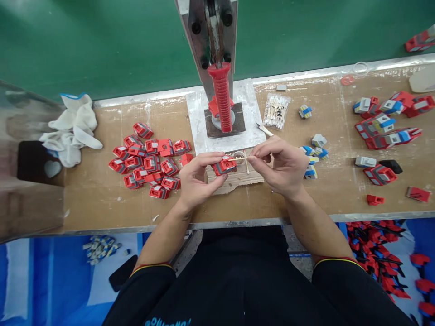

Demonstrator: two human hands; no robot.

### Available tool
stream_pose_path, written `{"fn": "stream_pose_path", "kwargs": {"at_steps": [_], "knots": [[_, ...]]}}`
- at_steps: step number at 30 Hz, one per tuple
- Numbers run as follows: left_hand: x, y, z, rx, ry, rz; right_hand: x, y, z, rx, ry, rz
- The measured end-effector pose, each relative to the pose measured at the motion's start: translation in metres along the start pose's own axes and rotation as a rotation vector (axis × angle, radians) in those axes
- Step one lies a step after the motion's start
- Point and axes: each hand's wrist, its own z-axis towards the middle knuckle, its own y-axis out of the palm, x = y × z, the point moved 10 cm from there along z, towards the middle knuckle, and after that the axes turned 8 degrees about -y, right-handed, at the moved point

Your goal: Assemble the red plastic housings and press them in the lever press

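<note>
My left hand (196, 176) pinches a small red and grey plastic part (224, 165) just above the bench, in front of the press. My right hand (280, 164) holds a thin wooden swab stick (239, 159) by its end, with the tip reaching the red part. Both hands hover over a worn cardboard pad (238, 181) at the bench's middle.
A hand press with a red handle (221, 95) stands behind the hands on a white plate. A heap of red parts (149, 163) lies left, white gloves (73, 129) further left. A bag of swabs (276, 110), grey-blue pieces (314, 149) and assembled red parts (387, 122) lie right.
</note>
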Motion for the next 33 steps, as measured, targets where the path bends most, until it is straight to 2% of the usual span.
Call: {"fn": "stream_pose_path", "kwargs": {"at_steps": [9, 12, 14, 16, 20, 23, 26, 29, 33], "knots": [[0.001, -0.002, 0.0, 0.006, 0.033, 0.002, -0.002, -0.001, 0.001, 0.004, -0.009, 0.016], [0.001, -0.002, 0.0, 0.011, 0.021, 0.022, 0.001, -0.015, 0.004, 0.073, 0.039, 0.029], [0.0, -0.003, 0.0, 0.017, 0.01, 0.031, 0.004, -0.024, 0.007, 0.073, 0.045, -0.018], [0.0, -0.004, 0.001, 0.018, 0.007, 0.023, 0.009, -0.019, 0.009, -0.042, 0.036, -0.102], [-0.003, -0.008, 0.003, 0.03, 0.006, 0.025, 0.027, 0.017, -0.002, -0.376, -0.002, -0.252], [-0.007, -0.01, 0.003, 0.035, -0.008, 0.038, 0.036, 0.034, -0.01, -0.466, -0.007, -0.27], [-0.008, -0.009, 0.002, 0.03, -0.015, 0.035, 0.031, 0.036, -0.01, -0.502, -0.029, -0.248], [-0.004, -0.008, 0.002, 0.028, -0.002, 0.025, 0.02, 0.018, -0.001, -0.41, -0.019, -0.195], [0.003, -0.004, 0.001, 0.009, 0.021, 0.048, 0.013, -0.012, 0.009, -0.088, 0.085, 0.048]]}}
